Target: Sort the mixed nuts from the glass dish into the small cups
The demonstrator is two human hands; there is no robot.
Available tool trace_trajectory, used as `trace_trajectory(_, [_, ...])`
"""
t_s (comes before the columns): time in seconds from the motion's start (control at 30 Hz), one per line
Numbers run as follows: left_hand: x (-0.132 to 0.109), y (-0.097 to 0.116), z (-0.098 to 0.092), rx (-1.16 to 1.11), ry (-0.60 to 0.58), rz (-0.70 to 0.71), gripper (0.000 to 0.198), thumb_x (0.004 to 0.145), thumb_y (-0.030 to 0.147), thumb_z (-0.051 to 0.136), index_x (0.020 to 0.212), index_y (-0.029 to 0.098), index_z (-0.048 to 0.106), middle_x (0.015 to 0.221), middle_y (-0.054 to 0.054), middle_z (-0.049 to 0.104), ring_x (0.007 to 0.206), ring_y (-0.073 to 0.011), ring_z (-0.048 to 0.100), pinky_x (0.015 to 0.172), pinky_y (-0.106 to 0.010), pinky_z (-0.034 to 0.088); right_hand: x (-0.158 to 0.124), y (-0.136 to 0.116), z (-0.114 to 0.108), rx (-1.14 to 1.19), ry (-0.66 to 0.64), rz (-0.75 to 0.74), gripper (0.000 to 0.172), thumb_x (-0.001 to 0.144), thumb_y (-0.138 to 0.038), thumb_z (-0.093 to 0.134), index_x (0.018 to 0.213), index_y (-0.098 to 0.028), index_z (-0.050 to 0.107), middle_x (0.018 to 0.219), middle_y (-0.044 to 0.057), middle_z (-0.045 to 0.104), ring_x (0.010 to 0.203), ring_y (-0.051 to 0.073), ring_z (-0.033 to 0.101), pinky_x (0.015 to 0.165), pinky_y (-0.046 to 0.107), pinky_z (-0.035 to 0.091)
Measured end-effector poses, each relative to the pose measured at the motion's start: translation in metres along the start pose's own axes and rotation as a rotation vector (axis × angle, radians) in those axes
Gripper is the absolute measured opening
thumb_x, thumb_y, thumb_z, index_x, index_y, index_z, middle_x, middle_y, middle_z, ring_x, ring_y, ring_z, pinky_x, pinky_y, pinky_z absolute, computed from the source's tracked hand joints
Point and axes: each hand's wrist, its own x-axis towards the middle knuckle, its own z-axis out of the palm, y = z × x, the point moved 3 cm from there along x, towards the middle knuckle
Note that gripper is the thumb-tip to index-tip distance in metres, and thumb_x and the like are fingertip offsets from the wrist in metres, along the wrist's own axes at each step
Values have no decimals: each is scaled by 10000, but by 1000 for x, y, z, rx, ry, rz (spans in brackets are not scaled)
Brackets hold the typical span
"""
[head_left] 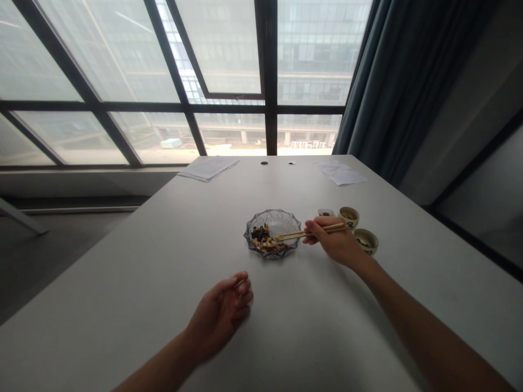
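My right hand point(333, 242) is shut on a pair of light wooden chopsticks point(292, 236), and their tips reach into a scalloped glass dish point(278, 220). In the dish lies a heap of pale nuts and dark pieces point(263, 238). The tips rest at the heap's right side. My left hand point(220, 316) lies on the white table point(122, 261) in front of the dish, fingers loosely curled, holding nothing. Two small patterned cups point(350, 216) point(366, 242) stand just beyond my right hand.
A small dish point(326, 212) sits behind the right hand. Papers point(209, 167) point(341, 173) lie at the table's far edge, with two small dark objects point(265, 163) between them. Large windows point(229, 81) stand beyond the table, and a dark curtain point(379, 81) hangs right.
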Motion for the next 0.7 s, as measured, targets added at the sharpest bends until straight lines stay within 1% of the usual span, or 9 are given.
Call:
trace_trajectory(0.1, [0, 0, 0, 1, -8, 0, 68, 865, 107, 652, 930, 117, 633, 742, 15, 490, 565, -82, 429, 447, -167, 355, 0, -8, -10, 41, 117, -20, 463, 903, -602, 647, 796, -165, 753, 786, 96, 785, 692, 242, 778, 599, 291, 629])
trace_trajectory(0.17, [0, 0, 0, 1, -10, 2, 68, 865, 102, 649, 930, 115, 633, 744, 13, 491, 565, -82, 428, 448, -167, 356, -1, -19, -23, 57, 192, -18, 470, 872, -615, 681, 804, -157, 761, 789, 105, 786, 679, 252, 778, 591, 302, 640])
trace_trajectory(0.23, [0, 0, 0, 1, -9, 5, 72, 861, 95, 650, 930, 112, 634, 743, 12, 491, 565, -82, 427, 451, -167, 360, -4, -33, -40, 43, 260, -6, 475, 853, -621, 701, 803, -154, 766, 778, 111, 784, 662, 258, 777, 582, 311, 648])
trace_trajectory(0.33, [0, 0, 0, 5, -5, 3, 83, 857, 100, 659, 935, 114, 634, 742, 14, 490, 565, -81, 430, 452, -167, 364, -13, -52, -72, -59, 394, 4, 467, 834, -615, 727, 807, -151, 775, 736, 121, 773, 625, 262, 770, 552, 304, 647])
trace_trajectory(0.4, [-1, 0, 1, 7, -5, 1, 85, 856, 106, 666, 935, 115, 634, 743, 14, 491, 564, -81, 433, 450, -169, 365, -22, -61, -94, -129, 498, 19, 462, 842, -604, 728, 826, -145, 778, 747, 143, 772, 607, 267, 767, 527, 300, 641])
trace_trajectory(0.47, [-1, 0, 1, 8, -5, 1, 80, 859, 106, 666, 933, 113, 636, 744, 13, 494, 564, -82, 436, 449, -171, 366, -30, -64, -112, -183, 556, 65, 441, 861, -583, 720, 836, -147, 778, 786, 160, 777, 602, 269, 767, 505, 299, 634])
trace_trajectory(0.57, [0, 0, 2, 7, -4, 6, 68, 866, 100, 656, 931, 108, 638, 742, 12, 496, 567, -83, 436, 454, -172, 371, -38, -61, -129, -218, 560, 137, 374, 862, -537, 742, 828, -165, 773, 824, 156, 785, 596, 276, 767, 477, 311, 633])
trace_trajectory(0.63, [0, 0, 2, 2, -6, 4, 63, 868, 97, 653, 928, 105, 637, 740, 12, 496, 567, -82, 433, 455, -170, 369, -39, -56, -134, -214, 511, 144, 350, 840, -524, 767, 804, -176, 772, 808, 145, 786, 587, 288, 765, 456, 325, 635])
trace_trajectory(0.7, [0, 0, 1, 0, -10, 3, 64, 868, 99, 654, 929, 103, 636, 739, 12, 496, 568, -81, 432, 455, -169, 364, -37, -51, -134, -198, 445, 143, 348, 822, -522, 783, 776, -177, 772, 773, 142, 781, 573, 303, 761, 431, 335, 632])
